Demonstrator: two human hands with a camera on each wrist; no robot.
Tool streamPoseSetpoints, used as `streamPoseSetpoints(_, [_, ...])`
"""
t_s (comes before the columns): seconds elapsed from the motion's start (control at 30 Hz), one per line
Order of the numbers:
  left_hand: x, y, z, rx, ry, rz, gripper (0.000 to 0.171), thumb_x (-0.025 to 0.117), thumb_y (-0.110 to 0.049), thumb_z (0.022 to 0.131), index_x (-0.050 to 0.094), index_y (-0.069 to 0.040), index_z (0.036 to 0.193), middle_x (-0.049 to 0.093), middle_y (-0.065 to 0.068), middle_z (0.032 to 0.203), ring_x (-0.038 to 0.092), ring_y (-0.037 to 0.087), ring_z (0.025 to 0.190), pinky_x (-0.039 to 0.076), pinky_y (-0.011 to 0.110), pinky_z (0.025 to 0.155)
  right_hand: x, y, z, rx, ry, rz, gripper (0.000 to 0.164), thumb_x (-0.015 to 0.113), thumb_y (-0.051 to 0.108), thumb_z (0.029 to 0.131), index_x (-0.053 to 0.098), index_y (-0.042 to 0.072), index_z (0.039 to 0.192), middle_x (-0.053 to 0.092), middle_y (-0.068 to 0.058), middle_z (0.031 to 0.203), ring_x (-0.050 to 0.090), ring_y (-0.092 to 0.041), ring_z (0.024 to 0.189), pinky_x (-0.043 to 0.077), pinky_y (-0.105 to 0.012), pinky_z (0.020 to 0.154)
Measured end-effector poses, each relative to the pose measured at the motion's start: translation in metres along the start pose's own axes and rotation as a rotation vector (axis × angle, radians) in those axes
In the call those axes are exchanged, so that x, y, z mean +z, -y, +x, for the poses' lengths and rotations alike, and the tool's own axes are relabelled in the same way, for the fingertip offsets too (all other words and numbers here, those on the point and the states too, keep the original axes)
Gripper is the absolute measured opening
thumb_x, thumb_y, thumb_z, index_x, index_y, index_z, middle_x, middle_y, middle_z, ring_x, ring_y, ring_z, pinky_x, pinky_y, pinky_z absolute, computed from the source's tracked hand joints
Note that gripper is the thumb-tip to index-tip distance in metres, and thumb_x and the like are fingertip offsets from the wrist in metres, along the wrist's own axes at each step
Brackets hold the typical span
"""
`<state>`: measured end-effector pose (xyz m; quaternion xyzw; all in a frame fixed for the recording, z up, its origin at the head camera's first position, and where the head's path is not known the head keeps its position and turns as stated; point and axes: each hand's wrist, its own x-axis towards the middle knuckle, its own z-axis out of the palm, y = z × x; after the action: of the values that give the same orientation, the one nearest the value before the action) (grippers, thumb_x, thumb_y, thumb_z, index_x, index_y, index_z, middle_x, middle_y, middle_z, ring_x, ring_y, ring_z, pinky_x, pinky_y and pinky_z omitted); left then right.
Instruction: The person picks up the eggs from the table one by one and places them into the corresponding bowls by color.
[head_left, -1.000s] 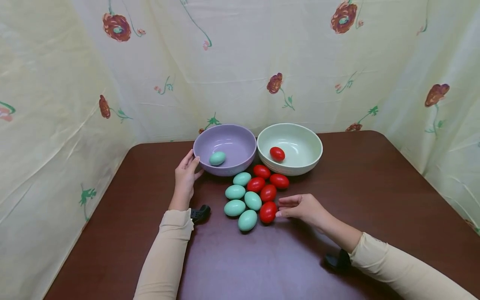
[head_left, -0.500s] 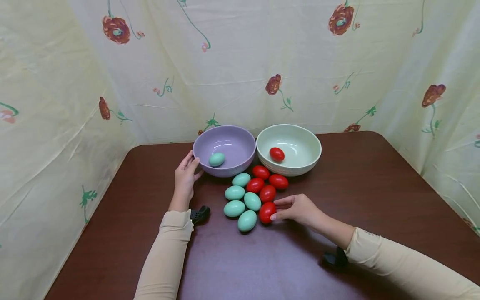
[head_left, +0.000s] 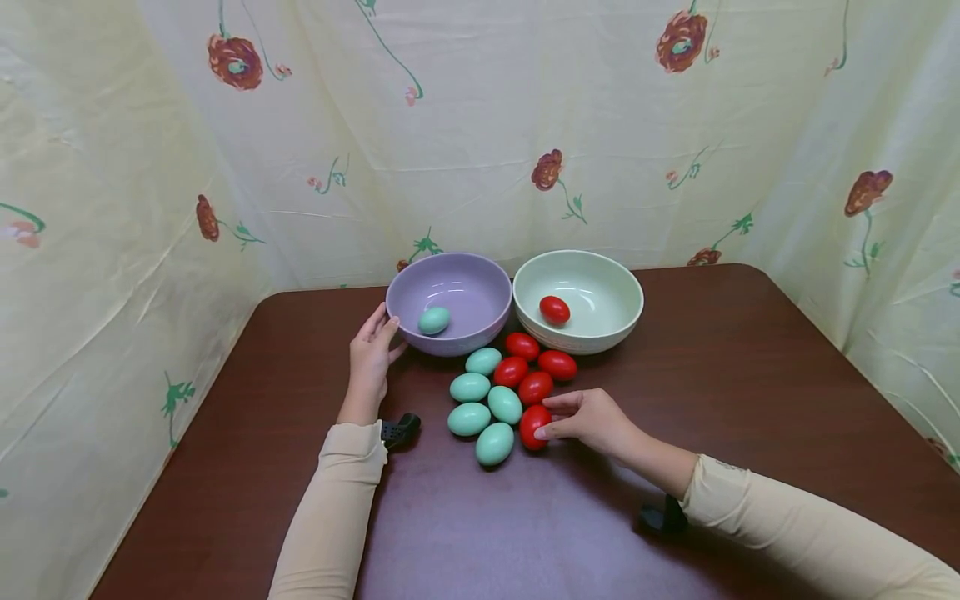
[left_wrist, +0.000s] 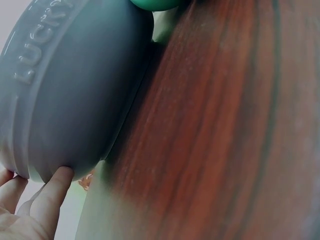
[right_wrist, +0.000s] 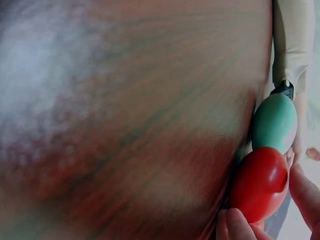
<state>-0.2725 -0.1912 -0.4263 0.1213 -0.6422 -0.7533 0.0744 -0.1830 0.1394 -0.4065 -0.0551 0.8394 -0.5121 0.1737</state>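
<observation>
My left hand (head_left: 369, 354) touches the left side of the purple bowl (head_left: 483, 321), thumb at its rim. In the left wrist view its fingers (left_wrist: 52, 197) lie fairly straight against the bowl's outer wall, which has raised letters. My right hand (head_left: 592, 421) pinches the nearest red egg (head_left: 534, 427) between thumb and fingers, and the egg is at the table. The right wrist view has this red egg (right_wrist: 257, 185) between the fingertips, with a mint-green egg (right_wrist: 274, 122) right beside it. Several more red eggs (head_left: 536, 388) and mint-green eggs (head_left: 469, 387) lie clustered in front of the bowls.
A pale green bowl (head_left: 615, 329) with one red egg (head_left: 554, 311) inside stands against the purple bowl, which holds one mint-green egg (head_left: 434, 321). The dark brown table (head_left: 750, 375) ends at a flowered curtain (head_left: 465, 167) behind and on both sides.
My right hand has moved slightly left from beside the nearest red egg, and its thumb and fingers now close on it. My left hand has stayed at the purple bowl.
</observation>
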Motion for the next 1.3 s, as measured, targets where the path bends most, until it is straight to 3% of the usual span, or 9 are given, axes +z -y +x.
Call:
streamPoseSetpoints(0.43, [-0.0008, 0.0001, -0.0018, 0.013, 0.012, -0.002, 0.056, 0.058, -0.025, 0.101, 0.039, -0.018, 0.154, 0.033, 0.003, 0.162, 0.043, 0.019, 0.143, 0.045, 0.048, 0.108, 0.0037, 0.0043, -0.0009, 0.002, -0.041, -0.061, 0.046, 0.085, 0.020, 0.077, 0.072, -0.001, 0.117, 0.077, -0.014, 0.102, 0.069, -0.017, 0.091, 0.055, -0.023, 0.070])
streamPoseSetpoints(1.3, [-0.0012, -0.0001, -0.0004, 0.003, 0.018, -0.011, 0.056, 0.056, -0.023, 0.102, 0.037, -0.017, 0.155, 0.030, 0.002, 0.163, 0.042, 0.018, 0.144, 0.046, 0.047, 0.108, 0.0045, 0.0037, -0.0027, 0.005, -0.027, 0.031, 0.047, 0.086, 0.017, 0.077, 0.071, -0.001, 0.118, 0.077, -0.015, 0.102, 0.072, -0.019, 0.093, 0.060, -0.028, 0.078])
